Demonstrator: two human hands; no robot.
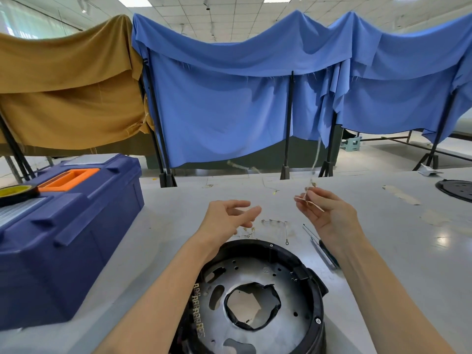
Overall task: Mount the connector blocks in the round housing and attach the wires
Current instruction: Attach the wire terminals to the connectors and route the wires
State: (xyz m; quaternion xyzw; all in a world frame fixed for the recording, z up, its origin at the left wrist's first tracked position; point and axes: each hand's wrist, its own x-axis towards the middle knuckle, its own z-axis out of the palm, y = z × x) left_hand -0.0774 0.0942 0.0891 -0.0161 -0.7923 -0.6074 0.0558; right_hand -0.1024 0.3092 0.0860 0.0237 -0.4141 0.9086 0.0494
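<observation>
Right hand (329, 213) is raised above the table (413, 241), thumb and fingertips pinching a pale wire (310, 184). The wire's upper length is motion-blurred, possibly frayed. Left hand (229, 218) is level with it but apart, fingers loosely spread, holding nothing. Round housing (316, 300) sits on the table at the near edge, open side up, between the forearms. Loose wires (274, 222) with ring ends lie just beyond the housing. Blue toolbox (76, 226) is at left.

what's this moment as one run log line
left hand: open, empty | right hand: pinches wire, held above table | round housing: on table under forearms | loose wires: on table beyond housing
</observation>
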